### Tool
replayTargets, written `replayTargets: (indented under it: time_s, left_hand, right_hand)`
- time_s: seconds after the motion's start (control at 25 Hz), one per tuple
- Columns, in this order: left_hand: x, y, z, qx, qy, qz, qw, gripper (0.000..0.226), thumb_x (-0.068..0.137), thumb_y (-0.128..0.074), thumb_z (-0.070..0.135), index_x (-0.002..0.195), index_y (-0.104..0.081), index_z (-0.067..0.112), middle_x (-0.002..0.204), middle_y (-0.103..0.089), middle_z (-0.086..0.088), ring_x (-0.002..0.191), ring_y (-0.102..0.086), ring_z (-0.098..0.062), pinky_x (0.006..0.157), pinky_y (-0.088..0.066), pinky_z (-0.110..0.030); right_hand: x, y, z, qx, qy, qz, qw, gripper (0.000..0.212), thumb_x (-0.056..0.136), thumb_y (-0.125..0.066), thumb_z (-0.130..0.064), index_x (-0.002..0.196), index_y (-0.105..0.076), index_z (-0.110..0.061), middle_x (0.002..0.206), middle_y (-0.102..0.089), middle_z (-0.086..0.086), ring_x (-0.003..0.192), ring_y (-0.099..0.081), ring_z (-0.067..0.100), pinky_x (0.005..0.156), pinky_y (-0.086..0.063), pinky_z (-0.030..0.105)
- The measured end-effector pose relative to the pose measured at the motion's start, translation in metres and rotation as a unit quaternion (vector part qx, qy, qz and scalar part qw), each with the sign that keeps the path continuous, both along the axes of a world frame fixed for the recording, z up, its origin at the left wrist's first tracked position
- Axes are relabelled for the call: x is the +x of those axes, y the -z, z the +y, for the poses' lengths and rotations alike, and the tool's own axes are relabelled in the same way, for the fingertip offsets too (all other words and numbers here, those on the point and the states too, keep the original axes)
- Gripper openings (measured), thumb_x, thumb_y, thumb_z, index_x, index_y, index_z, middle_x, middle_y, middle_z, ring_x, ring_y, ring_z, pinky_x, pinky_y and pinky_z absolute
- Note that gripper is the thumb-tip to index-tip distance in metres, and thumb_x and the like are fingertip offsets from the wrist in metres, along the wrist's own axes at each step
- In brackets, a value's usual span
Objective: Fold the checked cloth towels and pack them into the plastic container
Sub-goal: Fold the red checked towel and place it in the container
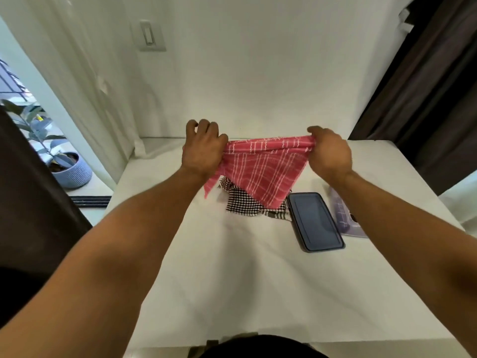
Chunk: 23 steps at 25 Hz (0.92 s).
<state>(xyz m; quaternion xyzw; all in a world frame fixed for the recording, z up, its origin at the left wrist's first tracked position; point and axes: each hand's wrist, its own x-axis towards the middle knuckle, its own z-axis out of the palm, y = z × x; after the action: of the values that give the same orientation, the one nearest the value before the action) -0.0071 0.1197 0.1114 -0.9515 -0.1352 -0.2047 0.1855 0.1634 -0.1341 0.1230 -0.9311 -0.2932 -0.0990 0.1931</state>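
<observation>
Left hand [202, 151] and right hand [328, 151] each pinch a top corner of the pink towel [260, 171], which hangs below the fingers. Risk: uneven tension skews the fold; a loosened pinch drops it onto the black-checked towels [240, 202].

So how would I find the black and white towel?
Start at the white table; look under the pink towel held up by the left hand and right hand. The black-and-white towel lies crumpled there, left of the dark blue lid. Only it has tiny black checks.
</observation>
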Motion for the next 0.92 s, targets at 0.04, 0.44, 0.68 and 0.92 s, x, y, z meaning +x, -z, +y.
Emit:
replayTargets:
  time_s: [0.04, 0.44, 0.68, 0.92]
  left_hand:
    - [0.001, -0.006, 0.0, -0.002, 0.014, -0.036, 0.999, 0.015, 0.08, -0.065, 0.012, 0.094, -0.066, 0.008, 0.095, -0.058, -0.012, 0.099, -0.051, -0.034, 0.095, -0.037, -0.049]
    - [-0.053, 0.079, -0.026, -0.221, 0.025, 0.263, 0.939, 0.031, 0.094, -0.047, 0.016, 0.121, -0.062, 0.018, 0.125, -0.061, -0.008, 0.113, -0.059, -0.03, 0.09, -0.046, -0.037]
    - [-0.098, 0.145, -0.067, -0.287, -0.015, 0.457, 0.842, 0.029, 0.096, -0.056, 0.019, 0.124, -0.06, 0.011, 0.125, -0.063, -0.011, 0.097, -0.065, -0.024, 0.076, -0.051, -0.025]
    - [-0.108, 0.162, -0.075, -0.237, 0.007, 0.499, 0.834, 0.035, 0.102, -0.043, 0.018, 0.132, -0.055, 0.002, 0.132, -0.058, -0.014, 0.105, -0.059, -0.028, 0.072, -0.046, -0.026]
  right_hand:
    - [0.001, -0.003, 0.0, 0.03, 0.001, -0.033, 0.999, 0.046, 0.09, -0.059, -0.026, 0.136, -0.055, -0.021, 0.126, -0.063, 0.009, 0.101, -0.065, 0.037, 0.084, -0.054, 0.044]
    - [-0.061, 0.118, -0.048, -0.216, -0.124, 0.139, 0.959, 0.043, 0.087, -0.056, -0.022, 0.127, -0.061, -0.036, 0.122, -0.068, 0.0, 0.105, -0.065, 0.028, 0.088, -0.054, 0.038]
    - [-0.108, 0.181, -0.076, -0.35, -0.179, 0.303, 0.868, 0.045, 0.088, -0.059, -0.015, 0.129, -0.062, -0.034, 0.122, -0.068, 0.0, 0.112, -0.062, 0.026, 0.094, -0.052, 0.035]
    - [-0.116, 0.194, -0.081, -0.305, -0.143, 0.385, 0.86, 0.032, 0.088, -0.068, -0.04, 0.12, -0.063, -0.034, 0.112, -0.069, -0.004, 0.102, -0.064, 0.019, 0.096, -0.052, 0.037]
